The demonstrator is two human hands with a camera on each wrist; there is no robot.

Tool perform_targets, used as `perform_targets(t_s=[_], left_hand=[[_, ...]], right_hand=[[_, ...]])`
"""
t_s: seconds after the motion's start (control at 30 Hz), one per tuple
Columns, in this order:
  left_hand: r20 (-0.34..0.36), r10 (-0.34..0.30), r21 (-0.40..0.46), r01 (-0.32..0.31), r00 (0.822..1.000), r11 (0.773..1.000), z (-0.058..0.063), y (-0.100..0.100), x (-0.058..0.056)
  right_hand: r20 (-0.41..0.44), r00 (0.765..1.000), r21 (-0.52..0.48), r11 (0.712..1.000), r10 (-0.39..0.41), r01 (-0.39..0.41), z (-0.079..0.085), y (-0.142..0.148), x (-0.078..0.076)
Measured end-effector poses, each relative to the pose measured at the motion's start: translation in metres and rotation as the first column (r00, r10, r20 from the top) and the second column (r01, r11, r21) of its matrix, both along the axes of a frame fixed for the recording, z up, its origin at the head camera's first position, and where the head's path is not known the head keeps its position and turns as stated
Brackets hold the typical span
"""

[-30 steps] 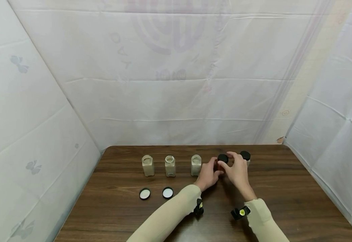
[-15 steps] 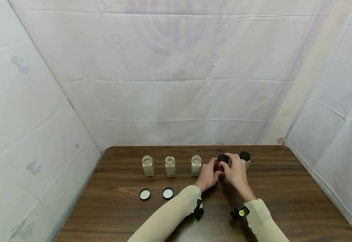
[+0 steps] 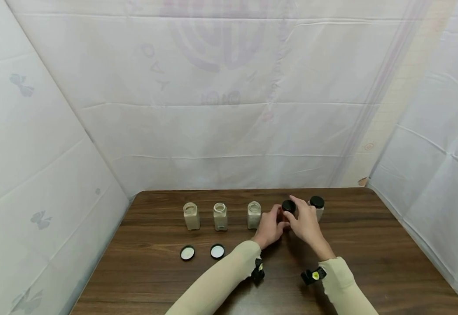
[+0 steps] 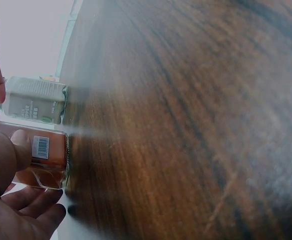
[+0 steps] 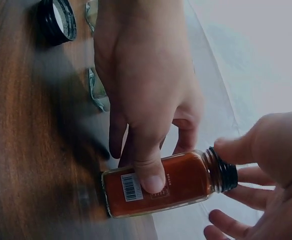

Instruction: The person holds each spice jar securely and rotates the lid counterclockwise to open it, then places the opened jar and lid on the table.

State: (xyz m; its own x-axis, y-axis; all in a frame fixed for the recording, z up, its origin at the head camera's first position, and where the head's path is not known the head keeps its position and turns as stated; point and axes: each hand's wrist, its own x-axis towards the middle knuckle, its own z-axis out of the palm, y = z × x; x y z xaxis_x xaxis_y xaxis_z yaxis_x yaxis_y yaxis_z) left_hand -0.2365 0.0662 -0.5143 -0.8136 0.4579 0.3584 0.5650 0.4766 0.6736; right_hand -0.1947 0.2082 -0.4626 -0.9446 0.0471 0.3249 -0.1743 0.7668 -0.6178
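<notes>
A glass jar of red-orange powder stands on the table, a barcode label on its side. My left hand grips its body, thumb across the label side in the right wrist view. At its top, my right hand holds the black lid between thumb and fingers. Threads of the glass neck show below the lid, which still sits on the jar. Close behind the right hand is another jar with a black lid, pale inside; the left wrist view shows its printed side.
Left of my hands, three uncapped jars of pale powder stand in a row. Two black lids lie inside-up in front of them. The brown wooden table meets white sheeting at its back edge.
The fingers of my right hand shift slightly around the black lid. My left hand keeps its grip on the red jar. The head view drifts a little.
</notes>
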Motion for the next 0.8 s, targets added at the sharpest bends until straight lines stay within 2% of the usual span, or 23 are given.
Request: perform_targets(t_s=[0.23,0.33,0.6,0.8], left_hand=[[0.058,0.011,-0.017,-0.01,0.998,1.0,0.001,0.0003,0.0],[0.063,0.014,-0.022,-0.013,0.998,1.0,0.0012,0.0008,0.0005],[0.004,0.003,-0.007,-0.003,1.0,1.0,-0.0003,0.0016,-0.0011],[0.007,0.004,-0.009,-0.004,1.0,1.0,-0.0021,0.0009,-0.0022]], right_hand=[[-0.013,0.993,-0.03,0.993,-0.118,0.117,0.0003,-0.0018,0.0004],[-0.012,0.99,-0.033,0.99,-0.14,0.14,-0.0018,-0.0019,-0.0003],[0.027,0.996,0.026,0.996,-0.088,0.087,0.0006,-0.002,-0.001],[0.052,0.995,0.045,0.996,-0.079,0.077,0.0028,-0.002,-0.0001]])
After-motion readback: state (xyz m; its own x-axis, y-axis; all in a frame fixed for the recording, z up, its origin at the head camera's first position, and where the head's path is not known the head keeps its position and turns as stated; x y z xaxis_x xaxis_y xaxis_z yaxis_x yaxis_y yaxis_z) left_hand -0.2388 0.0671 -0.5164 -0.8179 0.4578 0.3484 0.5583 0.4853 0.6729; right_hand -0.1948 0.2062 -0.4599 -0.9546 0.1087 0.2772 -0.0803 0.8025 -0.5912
